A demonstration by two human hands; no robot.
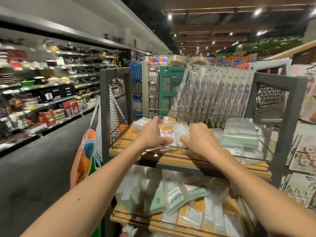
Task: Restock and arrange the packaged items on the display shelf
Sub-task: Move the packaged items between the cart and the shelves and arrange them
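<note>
A dark metal display stand with wooden shelves point(171, 158) stands in front of me. On its upper shelf, my left hand point(152, 134) grips a clear packet with an orange and white label point(168, 134). My right hand point(200, 141) rests against the right side of the same stack of clear packets, fingers closed on it. Green flat packs point(239, 135) lie stacked to the right on that shelf. Upright clear packets point(217, 91) stand in a row behind a wire rail. The lower shelf point(153, 223) holds several loose green and orange packets point(176, 197).
A long store shelf of kitchenware point(51, 93) runs along the left, across a dark aisle floor point(42, 168). A colourful bag point(87, 151) hangs off the stand's left post. Printed packs point(304, 151) hang at the right. A green mesh rack point(169, 86) stands behind.
</note>
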